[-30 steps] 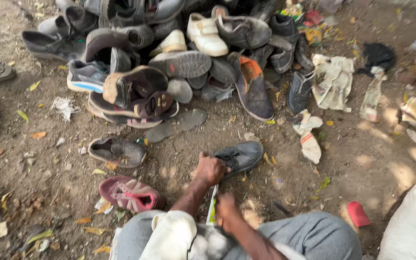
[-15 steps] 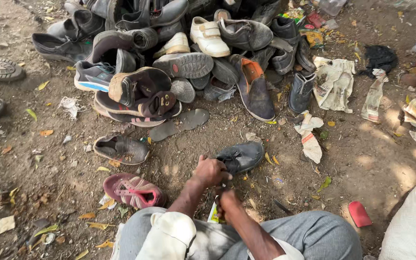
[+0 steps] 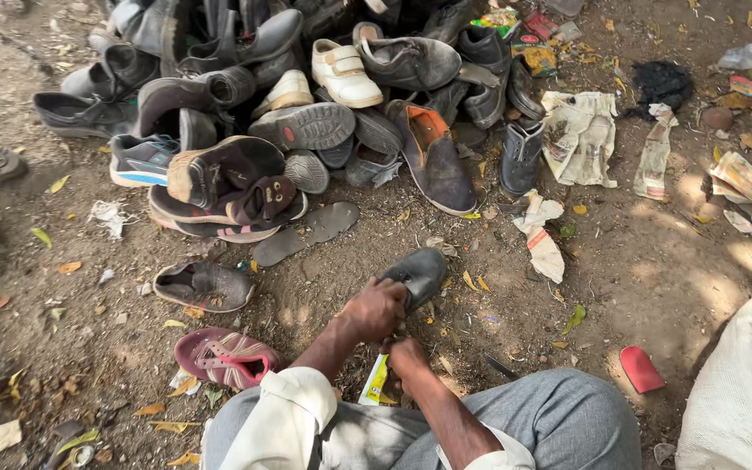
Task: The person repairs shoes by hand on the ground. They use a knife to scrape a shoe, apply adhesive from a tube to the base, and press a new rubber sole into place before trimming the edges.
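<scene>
A dark grey shoe (image 3: 417, 274) lies on the bare dirt ground (image 3: 654, 270) just above the seated person's knees, toe pointing toward one o'clock. The left hand (image 3: 377, 309) rests on the shoe's heel end, fingers curled together over the rim and clamped on it. The right hand (image 3: 408, 357) sits at five o'clock from the left hand, touching it, fingers bunched around something small; whether it pinches a tool, a thread or the shoe's edge cannot be told. A yellow-and-white packet (image 3: 376, 383) stands just beside the right wrist at seven o'clock.

Outward: a pink sandal (image 3: 224, 357) lies at nine o'clock from the hands, a worn brown shoe (image 3: 204, 285) at ten o'clock, two loose insoles (image 3: 306, 233) at eleven o'clock. A heap of shoes (image 3: 306, 113) fills the twelve o'clock band, with a white shoe (image 3: 344, 74) near its top. Crumpled newspaper (image 3: 580, 135) lies at one o'clock, a red scrap (image 3: 640, 368) at three o'clock, and a white sack (image 3: 746, 392) at the right edge.

Risk, as judged: the shoe is steadied at one end only on loose soil, so a hard pull could let it pivot or slip from the grip; the packet beside the wrist could be knocked over.

Hidden: the shoe's heel under the left hand, the right fingertips, and the heap's far side, which is cut off by the top edge.
</scene>
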